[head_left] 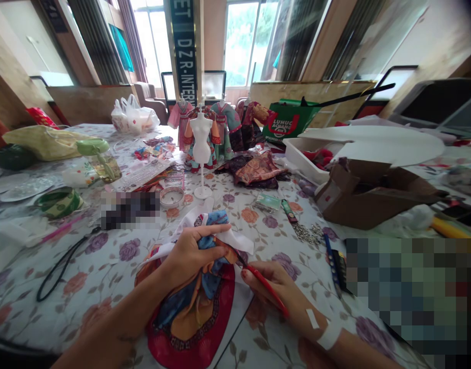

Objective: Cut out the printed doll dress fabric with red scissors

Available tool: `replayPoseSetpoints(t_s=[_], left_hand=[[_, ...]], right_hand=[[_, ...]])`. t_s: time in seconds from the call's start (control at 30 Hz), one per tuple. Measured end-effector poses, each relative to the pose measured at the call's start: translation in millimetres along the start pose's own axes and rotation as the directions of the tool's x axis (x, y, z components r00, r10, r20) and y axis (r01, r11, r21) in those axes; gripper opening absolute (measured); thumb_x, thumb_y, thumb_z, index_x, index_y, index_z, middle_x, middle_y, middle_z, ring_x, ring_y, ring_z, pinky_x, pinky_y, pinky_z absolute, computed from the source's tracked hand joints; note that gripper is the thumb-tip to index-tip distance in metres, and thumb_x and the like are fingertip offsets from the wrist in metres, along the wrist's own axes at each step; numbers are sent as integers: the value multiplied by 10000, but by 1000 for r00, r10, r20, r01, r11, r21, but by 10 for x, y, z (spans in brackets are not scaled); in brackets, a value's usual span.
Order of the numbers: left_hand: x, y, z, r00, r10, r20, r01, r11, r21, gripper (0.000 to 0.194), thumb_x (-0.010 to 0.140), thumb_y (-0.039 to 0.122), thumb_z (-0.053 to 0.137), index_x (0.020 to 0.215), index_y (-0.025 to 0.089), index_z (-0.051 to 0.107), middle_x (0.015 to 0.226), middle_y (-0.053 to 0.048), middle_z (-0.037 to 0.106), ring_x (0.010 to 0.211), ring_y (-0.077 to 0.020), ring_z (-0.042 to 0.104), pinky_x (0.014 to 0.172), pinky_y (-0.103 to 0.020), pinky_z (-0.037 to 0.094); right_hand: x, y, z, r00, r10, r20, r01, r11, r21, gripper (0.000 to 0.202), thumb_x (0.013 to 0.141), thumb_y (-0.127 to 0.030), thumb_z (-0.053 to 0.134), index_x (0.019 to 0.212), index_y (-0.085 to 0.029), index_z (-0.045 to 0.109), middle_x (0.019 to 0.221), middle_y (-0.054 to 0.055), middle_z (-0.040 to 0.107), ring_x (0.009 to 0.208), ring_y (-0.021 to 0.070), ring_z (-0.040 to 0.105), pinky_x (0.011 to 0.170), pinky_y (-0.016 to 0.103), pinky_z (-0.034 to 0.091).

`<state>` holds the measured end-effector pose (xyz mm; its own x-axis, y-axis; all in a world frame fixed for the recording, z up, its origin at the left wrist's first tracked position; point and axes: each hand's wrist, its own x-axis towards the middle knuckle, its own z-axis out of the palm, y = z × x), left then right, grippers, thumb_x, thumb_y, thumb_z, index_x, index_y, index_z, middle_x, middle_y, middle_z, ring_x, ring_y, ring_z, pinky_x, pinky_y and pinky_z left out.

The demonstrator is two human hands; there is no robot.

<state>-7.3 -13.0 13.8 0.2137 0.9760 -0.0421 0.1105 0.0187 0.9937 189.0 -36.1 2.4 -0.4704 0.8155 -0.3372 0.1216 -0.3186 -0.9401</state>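
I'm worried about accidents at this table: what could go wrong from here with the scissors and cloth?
The left hand pinches the cloth close to the scissors in the right hand, so a slip could nick a finger. The cloth is bunched in folds, so a snip might catch another layer. The mannequin stands just beyond; a forward nudge could perhaps topple it.

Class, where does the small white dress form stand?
In the head view, the small white dress form stands slightly left of centre on the floral tablecloth, in front of the miniature robes and left of crumpled brown fabric.
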Motion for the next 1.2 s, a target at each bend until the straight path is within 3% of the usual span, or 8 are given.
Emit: replayPoseSetpoints(t_s=[0.33,0.7,1.2], left_hand=[[-3,-3,-2,999,45,-11,-45,999,-20,465,697,296,738,1151,227,661,904,-24,693,754,-146,617,702,-235,491],[-16,7,41,999,-32,26,34,998,-56,480,694,242,730,1165,201,649,647,25,599,517,-64,479,501,-178,411],[-15,18,51,999,-32,-1,32,998,-63,496,688,263,741,1168,182,647,753,-12,675,620,-128,590,605,-241,483]], right_hand=[[-20,5,7,1000,-5,19,4,999,42,439,743,-488,650,553,-191,388,373,-76,406,363,148,588,331,173,337],[-17,-26,4,999,-13,37,13,1000,-3,421,743,-494,649,579,-183,419,390,-67,460,383,156,616,329,161,367],[-11,7,7,1000,8,-13,-8,1000,0,413,739,-502,652,590,-183,434,379,-58,475,348,127,560,317,172,353]])
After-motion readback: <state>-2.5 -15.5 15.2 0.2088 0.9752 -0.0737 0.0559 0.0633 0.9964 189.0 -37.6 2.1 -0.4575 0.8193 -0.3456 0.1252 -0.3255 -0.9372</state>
